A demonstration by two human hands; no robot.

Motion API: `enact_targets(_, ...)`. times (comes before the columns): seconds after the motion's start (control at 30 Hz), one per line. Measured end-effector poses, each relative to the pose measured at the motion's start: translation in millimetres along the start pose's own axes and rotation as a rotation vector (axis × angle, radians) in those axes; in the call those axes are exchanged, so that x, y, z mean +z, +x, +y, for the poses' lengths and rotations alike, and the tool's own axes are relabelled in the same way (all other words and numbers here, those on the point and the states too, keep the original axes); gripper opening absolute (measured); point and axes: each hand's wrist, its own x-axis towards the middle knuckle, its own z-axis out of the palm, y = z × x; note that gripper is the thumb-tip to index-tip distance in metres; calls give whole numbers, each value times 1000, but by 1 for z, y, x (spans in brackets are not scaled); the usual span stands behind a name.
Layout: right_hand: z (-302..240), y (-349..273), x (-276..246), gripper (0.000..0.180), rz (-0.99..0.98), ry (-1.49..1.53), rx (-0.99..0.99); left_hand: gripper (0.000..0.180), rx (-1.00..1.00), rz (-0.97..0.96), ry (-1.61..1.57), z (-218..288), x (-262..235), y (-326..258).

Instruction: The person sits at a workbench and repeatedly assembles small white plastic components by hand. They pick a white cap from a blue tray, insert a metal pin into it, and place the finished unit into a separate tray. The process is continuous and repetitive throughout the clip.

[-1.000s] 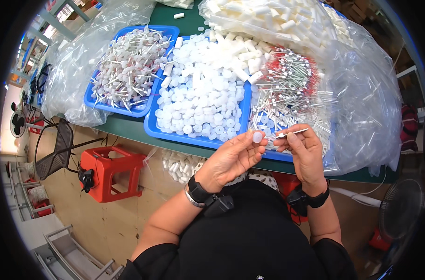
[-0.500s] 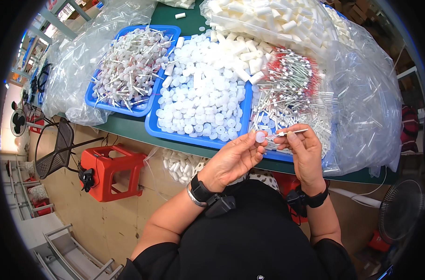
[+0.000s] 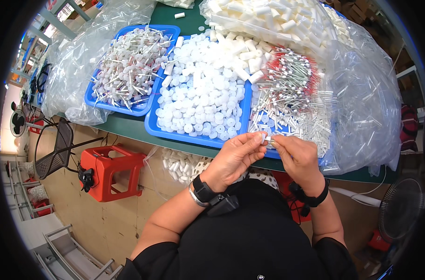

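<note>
My left hand point(image 3: 235, 156) pinches a small white round cap point(image 3: 262, 138) between thumb and fingertips at the table's near edge. My right hand point(image 3: 297, 156) meets it from the right, its fingers closed on a thin white stick point(image 3: 269, 138) that touches the cap. Just beyond the hands, a blue tray point(image 3: 152, 122) is heaped with white caps point(image 3: 203, 93). To its right lies a pile of thin sticks with red ends point(image 3: 289, 88). Both wrists wear dark bands.
A second blue tray point(image 3: 92, 99) at the left holds assembled caps on sticks. Clear plastic bags point(image 3: 366, 102) of white tubes cover the back and right of the green table point(image 3: 124, 127). A red stool point(image 3: 110, 171), a mesh chair point(image 3: 54, 151) and a fan point(image 3: 401, 214) stand on the floor.
My right hand has brought the stick leftwards until its tip meets the cap in my left hand. The hands have closed together.
</note>
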Motion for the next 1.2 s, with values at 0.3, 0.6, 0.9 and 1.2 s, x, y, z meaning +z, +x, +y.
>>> enact_targets(0.3,-10,-8,13,19,-45,710,703,32,41,-31,48,-12,-4,4)
enact_targets(0.6,25,0,-21,16,-91,76,314,27,149,13,18,9,-4,-1)
enact_targets(0.9,38,-5,-15,7,-261,-321,21,35,136,43,65,5,0,1)
enact_targets(1.2,13,-7,-14,15,-196,293,347,36,202,103,35,6,6,2)
